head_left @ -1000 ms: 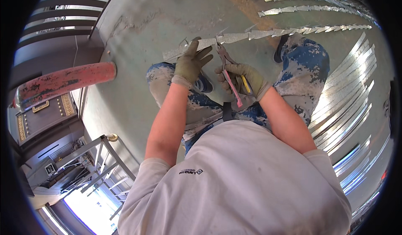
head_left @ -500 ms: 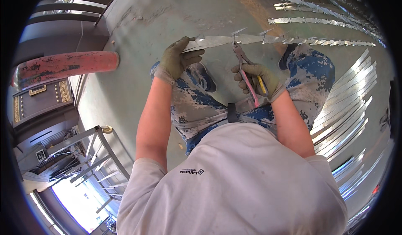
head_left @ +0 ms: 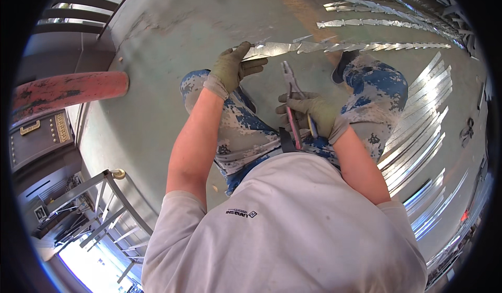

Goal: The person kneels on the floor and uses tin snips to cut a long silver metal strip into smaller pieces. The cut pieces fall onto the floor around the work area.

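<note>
My left hand (head_left: 234,69), in an olive work glove, grips the left end of a long, twisted metal strip (head_left: 319,47) with thin pointed spikes sticking out along it. The strip stretches to the right in front of my knees. In my gloved right hand (head_left: 318,113) is a pair of pliers (head_left: 291,78) with one pink and one yellow handle showing. The pliers' jaws point up, a little below the strip and apart from it. Their grip sits close to my waist.
More twisted, spiked strips (head_left: 361,23) lie on the floor at the far right. Flat shiny strips (head_left: 418,110) are spread out beside my right leg. On the left are a worn red cylinder (head_left: 73,92), a metal frame with a caster (head_left: 119,174) and a dark panelled door (head_left: 42,139).
The pliers have come away from the strip, where their jaws were at a spike, and dropped toward me with my right hand. My left hand keeps hold of the strip's end.
</note>
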The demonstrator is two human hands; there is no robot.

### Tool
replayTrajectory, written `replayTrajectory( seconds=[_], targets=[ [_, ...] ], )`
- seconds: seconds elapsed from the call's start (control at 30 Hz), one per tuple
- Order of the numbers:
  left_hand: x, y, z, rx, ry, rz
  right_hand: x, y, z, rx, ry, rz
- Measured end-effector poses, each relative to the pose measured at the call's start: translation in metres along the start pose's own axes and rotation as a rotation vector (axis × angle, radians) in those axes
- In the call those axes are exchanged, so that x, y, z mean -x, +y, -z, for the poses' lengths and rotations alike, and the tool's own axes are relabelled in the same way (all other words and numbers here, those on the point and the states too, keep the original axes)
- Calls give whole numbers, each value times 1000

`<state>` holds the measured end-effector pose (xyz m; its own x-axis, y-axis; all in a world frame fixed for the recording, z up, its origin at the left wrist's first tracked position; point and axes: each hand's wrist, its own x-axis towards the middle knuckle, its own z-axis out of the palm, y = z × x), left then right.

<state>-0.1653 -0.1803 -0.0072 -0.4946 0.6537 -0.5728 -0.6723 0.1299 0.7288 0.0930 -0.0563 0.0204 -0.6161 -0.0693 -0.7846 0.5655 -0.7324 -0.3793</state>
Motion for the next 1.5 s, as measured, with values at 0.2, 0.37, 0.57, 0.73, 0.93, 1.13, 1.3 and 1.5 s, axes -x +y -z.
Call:
replayTrajectory(
  seconds=[0.2,0.37,0.57,0.73,0.93,1.13,1.3,1.5],
  targets=[
    [0,0,3,7,-1,-22,-21,3,-18,176,1,85],
    [1,-4,6,54,-19,-35,-30,3,-26,226,-8,130],
    [0,-11,16,-19,-127,-137,-36,7,-34,274,50,211],
    [2,-7,8,59,-39,-41,-40,14,-34,259,66,233],
    [6,-7,3,-17,28,-99,-39,16,-41,270,107,259],
    [9,-6,-3,-85,42,-167,-35,17,-48,295,173,282],
    [3,-6,-1,-244,62,-198,-25,16,-41,-25,-42,244],
    [3,-3,1,-346,22,-167,-33,20,-31,-99,-92,239]
  ],
)
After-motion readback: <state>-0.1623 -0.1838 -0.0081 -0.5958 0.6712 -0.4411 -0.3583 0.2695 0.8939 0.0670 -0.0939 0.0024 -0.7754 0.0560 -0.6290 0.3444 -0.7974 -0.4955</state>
